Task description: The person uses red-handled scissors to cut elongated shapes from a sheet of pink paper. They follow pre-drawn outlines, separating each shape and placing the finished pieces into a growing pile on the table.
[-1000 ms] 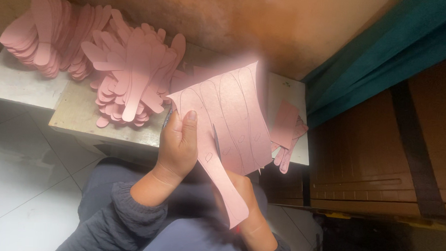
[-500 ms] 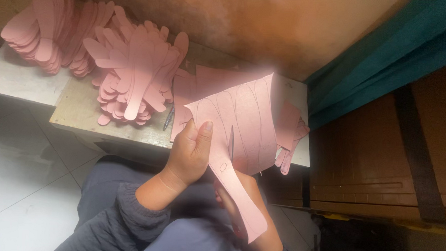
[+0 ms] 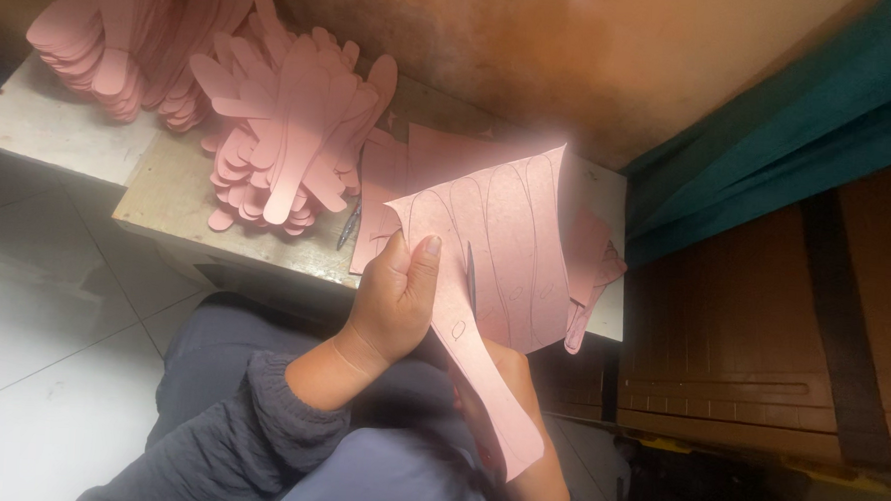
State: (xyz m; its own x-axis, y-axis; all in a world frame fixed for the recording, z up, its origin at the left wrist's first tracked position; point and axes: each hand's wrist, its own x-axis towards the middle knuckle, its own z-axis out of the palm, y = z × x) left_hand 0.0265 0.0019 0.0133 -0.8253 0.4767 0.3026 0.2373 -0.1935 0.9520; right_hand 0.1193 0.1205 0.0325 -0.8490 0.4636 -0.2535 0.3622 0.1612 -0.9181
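The left hand [image 3: 395,298] pinches the pink traced sheet [image 3: 506,248] firmly, thumb on top, just in front of the bench [image 3: 168,183]. The right hand [image 3: 518,414], beneath the sheet, is mostly hidden; its grip cannot be told.

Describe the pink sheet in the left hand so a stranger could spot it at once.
Start at the low table against the brown wall, heaped with cut pink strips. In front of it the left hand holds up a pink sheet. Unlike the loose strips, it is one wide piece with curved pen outlines.
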